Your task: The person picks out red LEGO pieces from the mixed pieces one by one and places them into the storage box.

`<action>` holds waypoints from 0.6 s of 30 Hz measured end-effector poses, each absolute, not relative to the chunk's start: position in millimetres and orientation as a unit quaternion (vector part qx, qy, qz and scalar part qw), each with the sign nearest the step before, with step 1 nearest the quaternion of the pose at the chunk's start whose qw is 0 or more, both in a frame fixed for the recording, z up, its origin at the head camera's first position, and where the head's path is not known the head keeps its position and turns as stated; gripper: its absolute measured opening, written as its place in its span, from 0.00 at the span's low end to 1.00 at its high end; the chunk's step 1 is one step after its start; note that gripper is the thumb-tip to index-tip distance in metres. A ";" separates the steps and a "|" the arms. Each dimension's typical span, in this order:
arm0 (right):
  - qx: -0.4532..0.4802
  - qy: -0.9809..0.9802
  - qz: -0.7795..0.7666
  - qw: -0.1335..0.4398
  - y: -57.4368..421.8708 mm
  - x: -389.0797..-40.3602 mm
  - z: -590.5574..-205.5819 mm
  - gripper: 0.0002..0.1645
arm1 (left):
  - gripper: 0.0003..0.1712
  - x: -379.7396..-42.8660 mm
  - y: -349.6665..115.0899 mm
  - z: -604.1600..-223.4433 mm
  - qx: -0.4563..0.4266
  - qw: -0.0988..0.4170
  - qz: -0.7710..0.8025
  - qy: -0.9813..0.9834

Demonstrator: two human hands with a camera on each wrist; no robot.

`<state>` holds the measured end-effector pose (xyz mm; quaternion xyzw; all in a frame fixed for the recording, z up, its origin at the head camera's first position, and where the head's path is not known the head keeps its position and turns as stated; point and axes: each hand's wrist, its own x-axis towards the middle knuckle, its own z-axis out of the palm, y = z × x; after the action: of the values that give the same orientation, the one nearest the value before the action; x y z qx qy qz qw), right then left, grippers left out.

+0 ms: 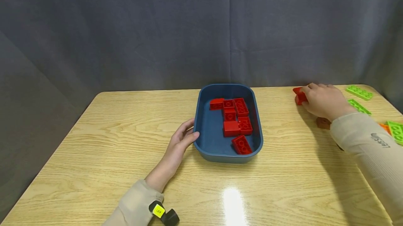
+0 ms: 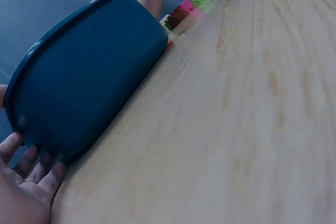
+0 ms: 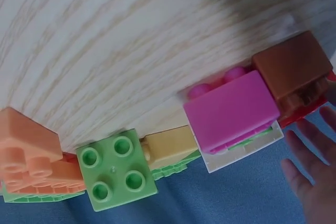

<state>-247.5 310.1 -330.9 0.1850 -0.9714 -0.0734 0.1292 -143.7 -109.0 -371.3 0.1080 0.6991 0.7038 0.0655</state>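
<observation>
A blue bin [image 1: 204,152] with several red bricks [image 1: 231,128] inside stands mid-table. My left hand [image 1: 179,143] holds the bin's left side, thumb at the rim; in the left wrist view the fingers [image 2: 39,170] lie against its outer wall. On the right, my right hand [image 1: 325,100] reaches over the far part of the table and grips a red brick [image 1: 300,97] at the fingertips. The hand's back hides part of that grip. Beside it, the right wrist view has a brown brick [image 3: 294,69] and a magenta brick [image 3: 231,111].
Light green plates [image 1: 359,92] and an orange piece [image 1: 384,128] lie along the right edge, partly behind the right sleeve. In the right wrist view a green four-stud brick [image 3: 116,169] and orange bricks [image 3: 31,145] line up. A grey curtain [image 1: 157,37] hangs behind the table.
</observation>
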 end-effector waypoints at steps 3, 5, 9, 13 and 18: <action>0.179 -0.973 -0.075 0.124 310.5 -247.1 -331.6 0.18 | 0.29 -143.8 -108.8 -371.5 0.108 0.065 0.704 0.699; 0.178 -0.973 -0.074 0.126 310.6 -246.8 -332.2 0.17 | 0.29 -143.8 -108.8 -371.6 0.107 0.065 0.704 0.699; 0.181 -0.972 -0.067 0.135 310.2 -247.1 -333.7 0.16 | 0.29 -143.4 -109.2 -371.6 0.108 0.066 0.702 0.701; 0.186 -0.970 -0.062 0.141 309.6 -247.8 -334.9 0.17 | 0.29 -143.6 -109.7 -372.1 0.109 0.067 0.704 0.699; 0.184 -0.971 -0.059 0.139 309.3 -247.1 -335.7 0.19 | 0.29 -143.8 -109.3 -372.0 0.111 0.066 0.707 0.696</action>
<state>-247.1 309.3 -335.7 0.1836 -0.9714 -0.0589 0.1387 -143.8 -109.3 -372.0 0.1107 0.6959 0.7065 0.0659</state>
